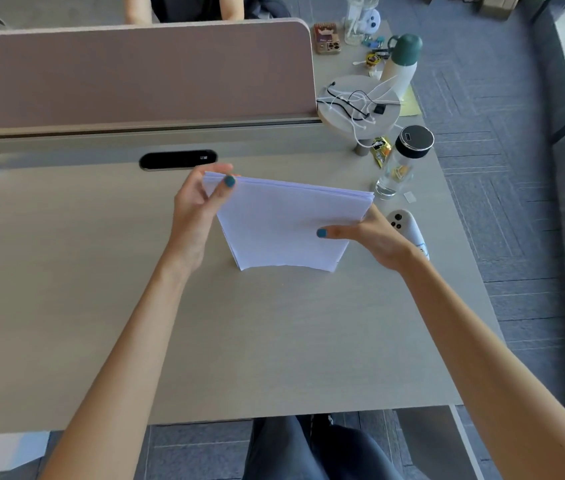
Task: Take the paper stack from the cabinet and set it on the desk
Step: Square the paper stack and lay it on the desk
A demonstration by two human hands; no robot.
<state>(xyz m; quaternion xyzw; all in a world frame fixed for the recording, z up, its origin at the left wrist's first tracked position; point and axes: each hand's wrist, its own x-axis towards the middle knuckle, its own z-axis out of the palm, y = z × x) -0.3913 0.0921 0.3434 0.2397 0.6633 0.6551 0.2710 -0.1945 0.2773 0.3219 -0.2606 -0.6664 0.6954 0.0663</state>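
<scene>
A white paper stack stands on its lower edge on the light wooden desk, tilted toward me. My left hand grips its upper left corner, thumb on the front face. My right hand holds the right side, thumb lying across the sheets. Both thumbnails are painted teal. The cabinet is out of view.
A brown partition closes the desk's far side, with a person seated behind it. On the right stand a clear bottle with a black cap, a white controller, a round stand with cables and a green-lidded flask.
</scene>
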